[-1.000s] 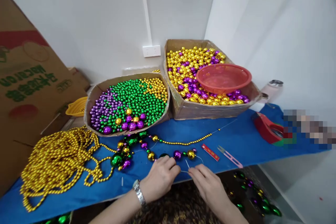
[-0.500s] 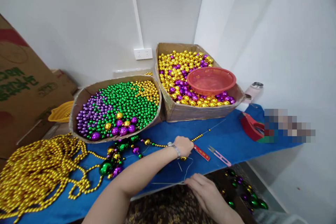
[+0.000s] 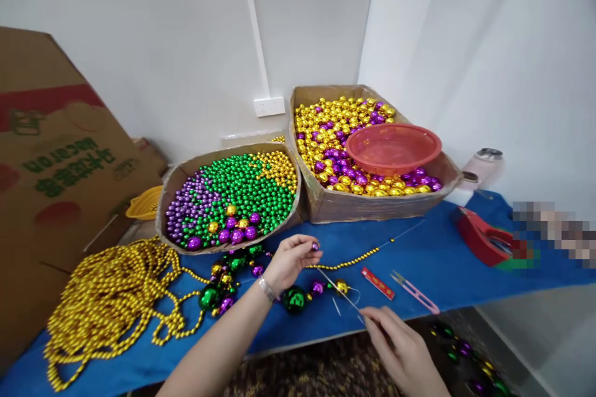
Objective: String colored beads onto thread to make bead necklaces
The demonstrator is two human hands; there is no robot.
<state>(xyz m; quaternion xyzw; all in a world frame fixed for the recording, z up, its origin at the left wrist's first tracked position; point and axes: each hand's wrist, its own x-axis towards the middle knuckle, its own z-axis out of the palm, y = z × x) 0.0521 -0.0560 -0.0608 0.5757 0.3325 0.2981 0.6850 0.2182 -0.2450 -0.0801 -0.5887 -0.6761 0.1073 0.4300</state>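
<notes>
Bead boxes (image 3: 372,205): two
Red basins (image 3: 393,147): one
Yellow baskets (image 3: 145,203): one
Snips (image 3: 416,291): one
Tape dispensers (image 3: 484,239): one
Hands (image 3: 291,257): two

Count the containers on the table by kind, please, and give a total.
Cardboard boxes of beads: 2, left box and right box
Red basin: 1
Yellow basket: 1
Total: 4
</notes>
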